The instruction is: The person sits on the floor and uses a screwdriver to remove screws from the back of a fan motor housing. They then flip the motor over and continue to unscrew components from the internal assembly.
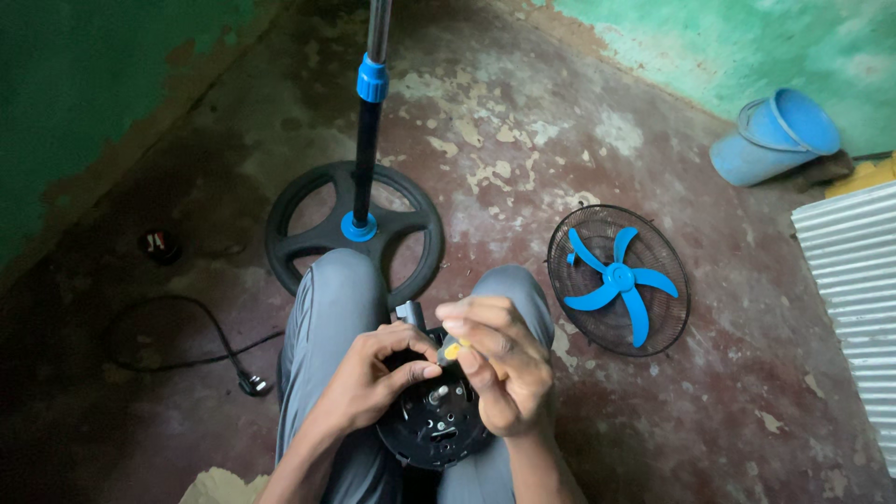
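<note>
Motor housing (434, 420) — gripped between both hands' fingers (411, 359).

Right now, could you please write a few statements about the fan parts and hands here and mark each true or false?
1. The blue fan blade lies in a black grille on the floor. True.
2. The fan stand lies flat on the floor. False: it is upright on its round base.
3. Both hands are at the black motor housing on the lap. True.
4. The right hand pinches a red screwdriver. False: it holds a small yellow piece.
5. The blue bucket stands upright. False: it is tipped over.
</note>
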